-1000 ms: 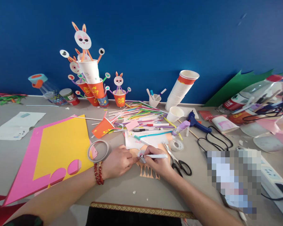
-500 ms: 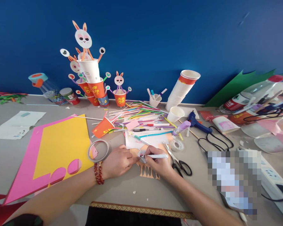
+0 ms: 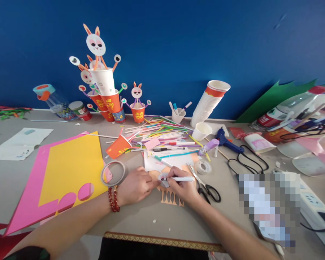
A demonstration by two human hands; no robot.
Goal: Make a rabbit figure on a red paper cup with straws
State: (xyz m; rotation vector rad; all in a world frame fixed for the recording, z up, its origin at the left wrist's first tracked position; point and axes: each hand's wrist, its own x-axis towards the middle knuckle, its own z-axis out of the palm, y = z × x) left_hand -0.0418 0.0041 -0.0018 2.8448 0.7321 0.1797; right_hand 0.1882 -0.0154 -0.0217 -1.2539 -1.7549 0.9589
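My right hand [image 3: 182, 186] is closed around a white marker pen [image 3: 182, 179], its dark tip touching a small white paper circle [image 3: 164, 182]. From the left, my left hand [image 3: 137, 184] lies low on the table with its fingers stretched to the circle's edge, steadying it. Beneath both is peach paper [image 3: 154, 176] with a row of oval cut-outs along its near side. Part of the circle is hidden by my right fingers. Black-handled scissors [image 3: 211, 193] lie beside my right hand, and a tape roll [image 3: 203, 167] sits just beyond them.
Yellow card [image 3: 73, 166] and a wide grey tape ring [image 3: 103, 177] lie at left. Behind are many coloured sticks [image 3: 162, 130], rabbit-faced paper cups [image 3: 138, 113] and a leaning cup stack [image 3: 208, 101]. A blue glue gun [image 3: 229, 142] and power strip [image 3: 311, 202] are at right.
The marker pen in my right hand has shifted very slightly, its back end a little to the right. My left hand has stayed in place.
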